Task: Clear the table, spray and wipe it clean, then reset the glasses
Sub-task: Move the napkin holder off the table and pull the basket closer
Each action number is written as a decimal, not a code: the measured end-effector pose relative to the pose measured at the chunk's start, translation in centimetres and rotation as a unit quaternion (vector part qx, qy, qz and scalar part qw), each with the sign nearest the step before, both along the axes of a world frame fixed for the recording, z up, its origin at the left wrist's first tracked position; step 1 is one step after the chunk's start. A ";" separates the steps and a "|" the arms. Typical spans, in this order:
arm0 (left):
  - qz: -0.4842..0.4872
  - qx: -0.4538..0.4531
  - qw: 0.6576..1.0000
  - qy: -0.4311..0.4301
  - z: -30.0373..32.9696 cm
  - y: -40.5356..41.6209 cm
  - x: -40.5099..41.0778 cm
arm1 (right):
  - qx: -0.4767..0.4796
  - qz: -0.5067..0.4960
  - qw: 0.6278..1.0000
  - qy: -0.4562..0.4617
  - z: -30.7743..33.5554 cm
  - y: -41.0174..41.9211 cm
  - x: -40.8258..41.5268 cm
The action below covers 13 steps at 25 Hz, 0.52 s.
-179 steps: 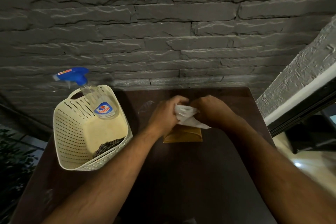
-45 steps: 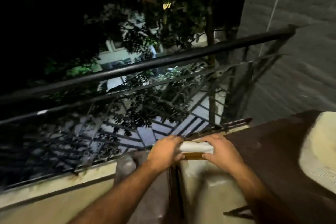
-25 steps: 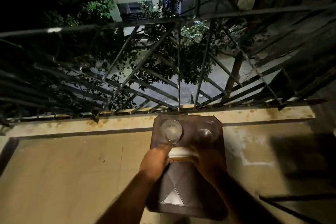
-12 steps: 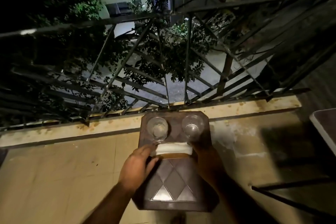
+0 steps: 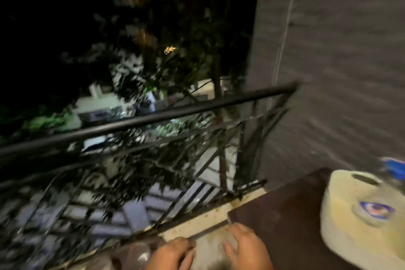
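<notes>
Brown table [image 5: 285, 221] fills the lower right of a blurred head view, with a cream basket [image 5: 341, 226] standing on it at the right edge. A spray bottle [image 5: 372, 210] leans in the basket, its label facing up and its blue trigger head [image 5: 394, 169] poking out past the rim. Both hands sit low in the view, off the table's left corner and above pale floor. The left hand [image 5: 173, 254] has loosely bent fingers; just to its left lie faint clear rounded shapes that may be glasses [image 5: 135, 254], too smeared to be sure, and I cannot tell whether the hand holds anything. The right hand [image 5: 247, 250] shows spread, fairly straight fingers, nothing visibly in its grip. A black railing [image 5: 153, 119] runs across the middle, with dark trees [image 5: 166, 68] beyond it. A grey wall [image 5: 339, 72] rises on the right behind the table.
</notes>
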State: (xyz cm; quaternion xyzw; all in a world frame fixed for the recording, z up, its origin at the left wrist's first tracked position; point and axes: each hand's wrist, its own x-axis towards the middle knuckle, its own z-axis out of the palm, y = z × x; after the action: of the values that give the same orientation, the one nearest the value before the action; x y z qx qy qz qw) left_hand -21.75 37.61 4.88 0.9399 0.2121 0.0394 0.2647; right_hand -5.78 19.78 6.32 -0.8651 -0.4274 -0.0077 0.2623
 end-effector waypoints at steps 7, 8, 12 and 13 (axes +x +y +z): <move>-0.127 0.060 0.985 -0.100 16.6 -13.5 21.0 | 0.097 -0.295 0.951 0.015 10.6 -23.4 13.8; -0.144 0.061 0.982 -0.105 17.2 -15.1 22.9 | 0.097 -0.325 0.940 0.036 10.6 -25.7 14.5; -0.190 0.037 0.978 -0.078 15.7 -20.8 29.2 | 0.095 -0.391 0.902 0.156 9.0 -32.4 15.0; -0.202 0.023 0.977 -0.059 15.0 -21.9 30.2 | 0.088 -0.412 0.889 0.178 8.7 -33.3 15.0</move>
State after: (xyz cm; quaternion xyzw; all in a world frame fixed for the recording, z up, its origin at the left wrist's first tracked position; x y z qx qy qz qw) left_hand 8.47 15.68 19.88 0.9651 0.0007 0.0452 0.2578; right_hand 9.20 -13.54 15.04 -0.9236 0.0236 0.0014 0.3827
